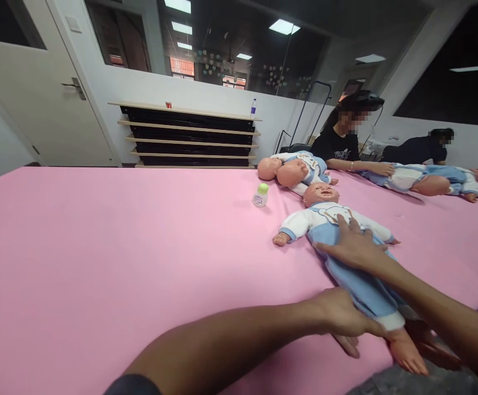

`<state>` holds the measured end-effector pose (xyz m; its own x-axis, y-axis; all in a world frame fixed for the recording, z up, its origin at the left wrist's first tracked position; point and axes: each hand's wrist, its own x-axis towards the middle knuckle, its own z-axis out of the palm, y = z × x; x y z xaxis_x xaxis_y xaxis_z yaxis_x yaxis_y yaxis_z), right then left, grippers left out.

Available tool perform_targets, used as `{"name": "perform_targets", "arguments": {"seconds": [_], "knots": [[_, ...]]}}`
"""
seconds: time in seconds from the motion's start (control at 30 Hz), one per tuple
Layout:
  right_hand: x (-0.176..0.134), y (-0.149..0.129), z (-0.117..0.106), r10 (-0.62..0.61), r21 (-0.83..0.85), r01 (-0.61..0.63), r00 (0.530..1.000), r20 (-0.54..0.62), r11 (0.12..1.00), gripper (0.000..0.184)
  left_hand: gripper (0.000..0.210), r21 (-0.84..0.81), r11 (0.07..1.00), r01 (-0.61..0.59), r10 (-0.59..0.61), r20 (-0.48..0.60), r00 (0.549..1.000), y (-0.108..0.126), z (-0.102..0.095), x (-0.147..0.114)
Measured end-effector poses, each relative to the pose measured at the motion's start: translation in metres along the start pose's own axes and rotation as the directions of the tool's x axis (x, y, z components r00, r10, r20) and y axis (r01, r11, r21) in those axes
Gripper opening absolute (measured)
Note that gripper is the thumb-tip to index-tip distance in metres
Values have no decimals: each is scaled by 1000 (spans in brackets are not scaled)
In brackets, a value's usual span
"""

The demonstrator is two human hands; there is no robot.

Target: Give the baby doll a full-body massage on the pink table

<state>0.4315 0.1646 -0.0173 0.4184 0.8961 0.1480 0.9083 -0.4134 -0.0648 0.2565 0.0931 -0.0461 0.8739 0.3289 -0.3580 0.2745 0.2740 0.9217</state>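
Note:
A baby doll (pixel 349 274) in a white and blue romper lies face up on the pink-covered table (pixel 140 247), head away from me and bare feet near the front edge. Across its belly rests my right hand (pixel 354 244), flat with fingers spread. My left hand (pixel 341 312) is beside the lower leg, one outstretched finger touching the white trouser cuff (pixel 392 320). Its thumb points down, apart from that finger; the other fingers are hidden. My right forearm partly covers the far leg.
A white bottle with a green cap (pixel 260 195) stands left of the doll's head. More dolls (pixel 292 171) lie behind it, and others (pixel 423 178) to the right. A person (pixel 341 142) at the far side touches one doll. Low shelves (pixel 189 131) stand along the wall.

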Motion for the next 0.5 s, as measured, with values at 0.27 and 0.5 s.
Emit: {"name": "perform_targets", "arguments": {"seconds": [0.27, 0.5], "knots": [[-22, 2, 32, -29, -210, 9, 995, -93, 978, 92, 32, 598, 801, 1, 385, -518, 764, -20, -130, -168], [-11, 14, 36, -73, -269, 48, 994, -85, 962, 75, 36, 761, 529, 376, 535, -643, 548, -94, -193, -291]]}}
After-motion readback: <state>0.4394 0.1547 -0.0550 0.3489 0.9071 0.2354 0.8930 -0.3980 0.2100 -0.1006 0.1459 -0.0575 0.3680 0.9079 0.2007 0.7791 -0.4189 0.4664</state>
